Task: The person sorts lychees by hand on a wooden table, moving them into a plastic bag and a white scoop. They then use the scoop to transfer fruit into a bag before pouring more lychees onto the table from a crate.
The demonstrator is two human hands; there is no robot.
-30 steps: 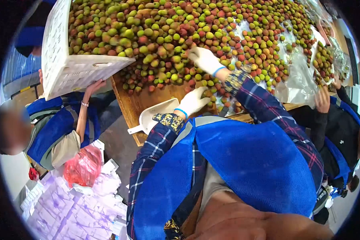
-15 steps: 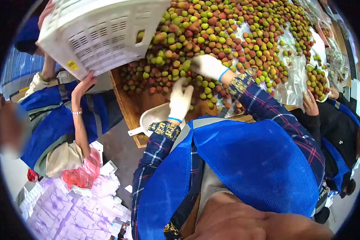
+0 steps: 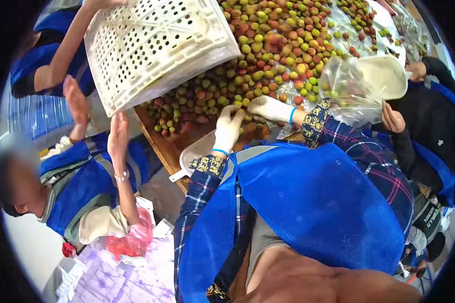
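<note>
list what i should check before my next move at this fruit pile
1. Hands gloved: ok, left hand and right hand both.
2. Fruit pile in reach: ok, both hands rest on its near edge.
3. White scoop placed: ok, by the left wrist at the table edge.
4. Overhead clear: not ok, a white crate hangs tilted over the pile, close by.
5. Clear bag off the right sleeve: cannot tell.

We face a wooden desk [image 3: 172, 144] over a dark grey floor [image 3: 159, 194]. At our left is blue corrugated sheeting [image 3: 33, 116]. Pale papers [image 3: 121, 283] and a red bag [image 3: 131, 240] lie on the floor.
</note>
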